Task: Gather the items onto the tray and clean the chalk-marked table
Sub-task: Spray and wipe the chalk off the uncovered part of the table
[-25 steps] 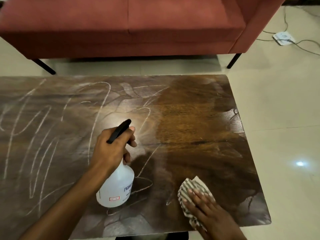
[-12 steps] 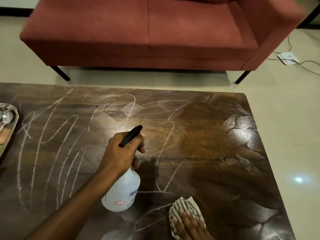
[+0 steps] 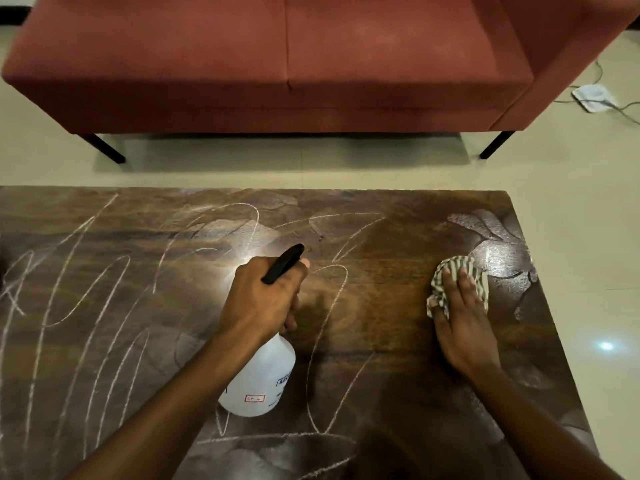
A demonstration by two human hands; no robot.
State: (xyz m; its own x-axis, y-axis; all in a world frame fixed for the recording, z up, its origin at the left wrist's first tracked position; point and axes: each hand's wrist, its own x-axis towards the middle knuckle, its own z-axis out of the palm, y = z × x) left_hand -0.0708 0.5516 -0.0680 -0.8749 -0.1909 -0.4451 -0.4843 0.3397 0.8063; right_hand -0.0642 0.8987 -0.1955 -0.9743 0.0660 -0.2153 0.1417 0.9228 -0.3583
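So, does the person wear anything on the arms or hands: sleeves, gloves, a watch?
Nothing shows. The left forearm and right forearm are bare to the frame edge, no sleeves in view. The left hand and the right hand carry no glove, ring, watch or bracelet.

Up top, a red sofa (image 3: 311, 64) fills the frame, two seat cushions with one seam between them. Its black slanted legs (image 3: 104, 148) stand on the pale tiled floor (image 3: 571, 220). Far right, a white power box (image 3: 594, 97) lies on the tiles, thin cables (image 3: 627, 110) trailing off — and lower down, a bright light glint (image 3: 606, 345).
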